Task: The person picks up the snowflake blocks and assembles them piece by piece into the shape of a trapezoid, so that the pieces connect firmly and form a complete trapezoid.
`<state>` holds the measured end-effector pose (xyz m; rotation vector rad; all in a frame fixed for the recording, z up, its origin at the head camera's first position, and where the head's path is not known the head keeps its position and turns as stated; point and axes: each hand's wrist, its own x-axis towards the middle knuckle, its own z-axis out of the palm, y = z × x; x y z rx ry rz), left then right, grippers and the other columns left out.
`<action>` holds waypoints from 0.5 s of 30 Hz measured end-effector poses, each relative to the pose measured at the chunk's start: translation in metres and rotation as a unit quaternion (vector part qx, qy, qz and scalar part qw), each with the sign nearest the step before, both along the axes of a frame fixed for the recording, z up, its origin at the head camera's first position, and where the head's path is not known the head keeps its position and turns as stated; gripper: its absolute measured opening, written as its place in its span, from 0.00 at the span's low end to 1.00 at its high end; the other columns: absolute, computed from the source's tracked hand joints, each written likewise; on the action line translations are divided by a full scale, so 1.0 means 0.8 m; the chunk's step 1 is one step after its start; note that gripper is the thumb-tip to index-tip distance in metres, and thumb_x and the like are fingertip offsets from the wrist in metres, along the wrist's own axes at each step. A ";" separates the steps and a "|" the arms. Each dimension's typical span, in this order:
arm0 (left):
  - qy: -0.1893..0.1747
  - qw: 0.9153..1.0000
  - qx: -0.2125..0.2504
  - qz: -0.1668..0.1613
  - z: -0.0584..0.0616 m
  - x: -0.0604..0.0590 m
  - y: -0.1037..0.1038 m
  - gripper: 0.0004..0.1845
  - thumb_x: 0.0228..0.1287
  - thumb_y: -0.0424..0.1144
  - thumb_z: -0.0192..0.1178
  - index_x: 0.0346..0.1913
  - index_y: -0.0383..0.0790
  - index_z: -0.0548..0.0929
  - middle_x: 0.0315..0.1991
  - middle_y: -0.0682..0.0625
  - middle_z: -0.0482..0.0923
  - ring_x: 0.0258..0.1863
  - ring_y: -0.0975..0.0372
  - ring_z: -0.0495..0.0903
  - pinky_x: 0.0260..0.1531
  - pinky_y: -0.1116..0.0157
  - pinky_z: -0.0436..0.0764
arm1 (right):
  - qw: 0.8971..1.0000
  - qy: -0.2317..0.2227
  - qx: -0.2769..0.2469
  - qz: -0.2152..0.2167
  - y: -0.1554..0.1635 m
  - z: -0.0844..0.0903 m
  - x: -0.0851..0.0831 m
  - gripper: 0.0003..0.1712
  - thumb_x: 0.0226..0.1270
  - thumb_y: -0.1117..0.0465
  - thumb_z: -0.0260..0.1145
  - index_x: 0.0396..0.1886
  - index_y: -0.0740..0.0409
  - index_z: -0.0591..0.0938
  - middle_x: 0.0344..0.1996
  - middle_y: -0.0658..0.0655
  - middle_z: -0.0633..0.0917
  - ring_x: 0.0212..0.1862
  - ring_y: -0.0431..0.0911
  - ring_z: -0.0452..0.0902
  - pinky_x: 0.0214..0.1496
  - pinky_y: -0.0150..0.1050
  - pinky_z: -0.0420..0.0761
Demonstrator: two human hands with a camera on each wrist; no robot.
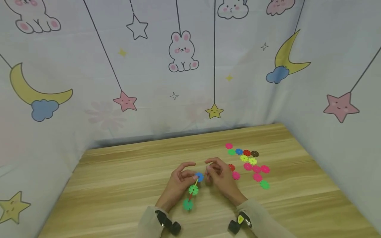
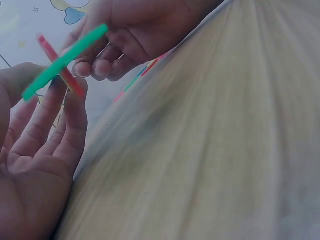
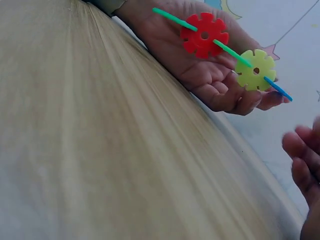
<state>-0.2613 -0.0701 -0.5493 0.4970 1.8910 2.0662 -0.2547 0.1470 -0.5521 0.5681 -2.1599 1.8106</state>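
A short chain of flat plastic snowflake discs (image 1: 192, 190), slotted edge into face, runs slantwise just below the middle of the head view, held up off the wooden surface (image 1: 119, 185). A blue disc (image 1: 199, 177) sits at its top, then a lime-green toothed disc (image 1: 193, 189), a red disc (image 3: 204, 35), and a dark green disc (image 1: 187, 205) lowest. The left hand (image 1: 178, 185) pinches the upper end.

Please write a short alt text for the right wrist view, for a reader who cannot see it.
The left hand holds a chain of slotted plastic discs above a wooden table: green, red, yellow-green and blue pieces. The fingertips of the right hand show at the right edge, apart from the chain.
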 end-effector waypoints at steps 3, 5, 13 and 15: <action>0.003 1.000 0.003 -0.003 0.002 0.000 0.000 0.31 0.68 0.38 0.65 0.71 0.40 0.68 0.54 0.42 0.83 0.48 0.57 0.85 0.48 0.64 0.83 | 0.995 0.033 0.037 -0.091 0.006 -0.001 -0.002 0.10 0.73 0.66 0.63 0.51 0.63 0.81 0.32 0.55 0.86 0.31 0.46 0.82 0.34 0.36 0.83; 0.005 1.000 0.009 -0.004 0.002 0.000 0.000 0.29 0.69 0.37 0.65 0.70 0.39 0.68 0.56 0.40 0.81 0.48 0.57 0.85 0.48 0.65 0.83 | 0.987 0.045 0.070 -0.137 0.013 -0.001 -0.003 0.10 0.69 0.69 0.66 0.49 0.61 0.82 0.34 0.53 0.86 0.34 0.43 0.81 0.36 0.34 0.81; 0.020 1.000 0.000 0.013 0.001 0.001 0.000 0.24 0.68 0.37 0.65 0.64 0.35 0.74 0.53 0.39 0.81 0.45 0.59 0.85 0.46 0.67 0.83 | 0.952 0.023 0.181 -0.248 0.046 -0.002 -0.003 0.25 0.47 0.76 0.64 0.48 0.56 0.83 0.44 0.55 0.84 0.46 0.49 0.73 0.50 0.45 0.72; 0.022 1.000 0.002 0.013 0.000 0.001 0.000 0.24 0.68 0.37 0.65 0.64 0.34 0.74 0.52 0.39 0.82 0.44 0.60 0.85 0.47 0.67 0.83 | 0.935 0.000 0.214 -0.283 0.051 -0.001 -0.001 0.26 0.43 0.73 0.64 0.47 0.54 0.83 0.44 0.55 0.85 0.47 0.52 0.72 0.51 0.49 0.69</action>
